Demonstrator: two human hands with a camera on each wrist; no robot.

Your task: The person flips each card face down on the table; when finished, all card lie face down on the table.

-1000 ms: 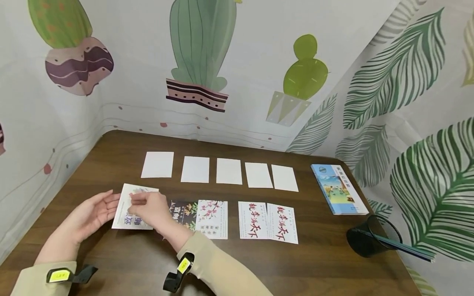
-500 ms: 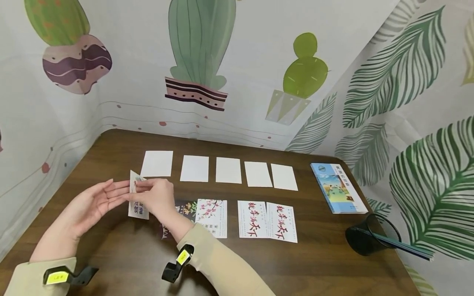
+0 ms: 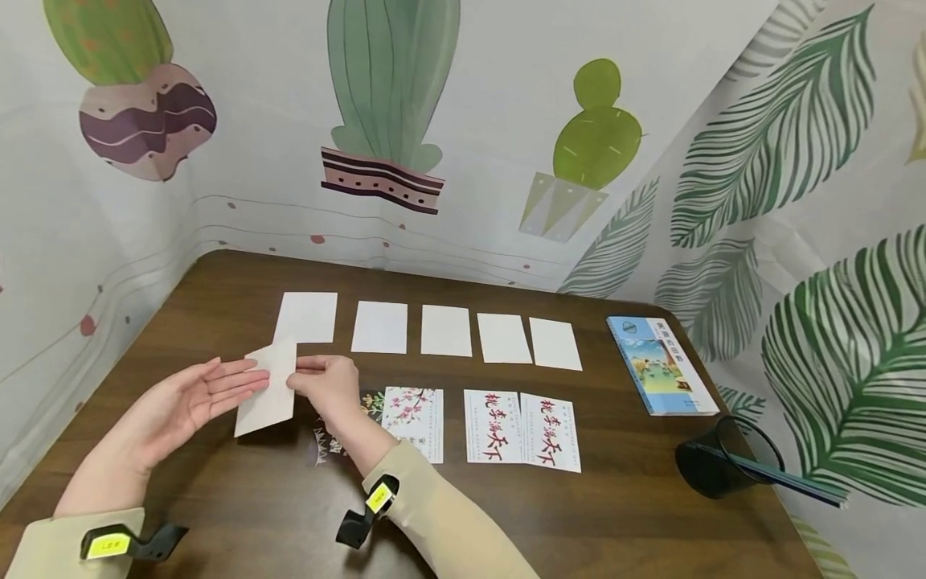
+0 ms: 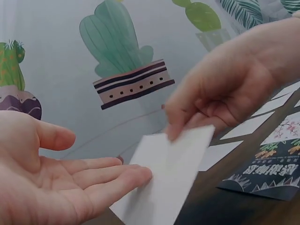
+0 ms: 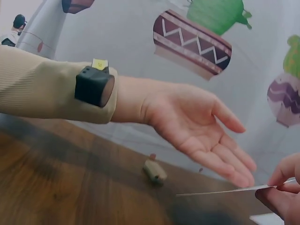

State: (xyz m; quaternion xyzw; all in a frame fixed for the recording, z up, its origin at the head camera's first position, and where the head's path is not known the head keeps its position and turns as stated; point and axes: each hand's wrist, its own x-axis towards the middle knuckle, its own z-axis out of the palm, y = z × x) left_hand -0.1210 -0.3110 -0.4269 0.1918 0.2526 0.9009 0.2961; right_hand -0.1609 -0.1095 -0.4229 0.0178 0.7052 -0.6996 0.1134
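My right hand (image 3: 334,392) pinches one edge of a card (image 3: 273,394) between thumb and fingers, holding it tilted above the left part of the table. The card's blank white side faces up toward the head camera. My left hand (image 3: 177,410) lies palm up with straight fingers, and its fingertips touch the card's white face; the left wrist view shows them on the card (image 4: 164,178). Partly behind the right forearm lies a dark card with flowers (image 4: 269,173). Beside it is a pink blossom card (image 3: 415,422).
Several white cards, such as the middle one (image 3: 446,330), form a back row. Two cards with red characters (image 3: 495,426) lie right of the blossom card. Farther right are a blue-and-white booklet (image 3: 661,366) and a black cup (image 3: 712,466) with pencils, near the table's right edge.
The right hand has turned the card over, from printed side showing to blank side showing, and has moved slightly right. The left hand's fingertips now lie against the blank face.
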